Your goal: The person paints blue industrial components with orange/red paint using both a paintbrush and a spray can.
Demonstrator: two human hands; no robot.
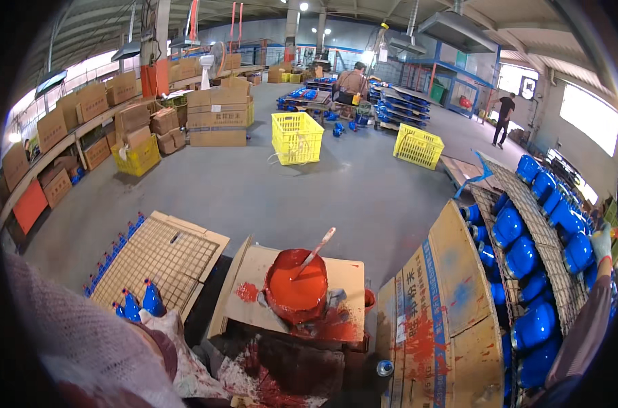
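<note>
My right hand (602, 242), in a pale glove, reaches out at the far right edge over rows of blue painted metal housings (523, 257) lying on wire racks (526, 204). Whether it grips one is hidden at the rim of the picture. My left hand (186, 353), in a white glove smeared with red paint, hangs low at the bottom left beside a wire mesh tray (156, 258) with small blue parts (151, 299) under its edge. Its fingers cannot be made out. Between my arms stands a bucket of red paint (297, 289) with a stirring stick (316, 250) in it.
The bucket rests on paint-stained cardboard (254, 272). A large stained cardboard sheet (445, 306) leans at the right, with a small can (385, 368) beside it. Yellow crates (297, 138) (418, 146) and stacked boxes (217, 115) stand on the grey floor. One person sits (352, 81) far off, another stands (505, 117).
</note>
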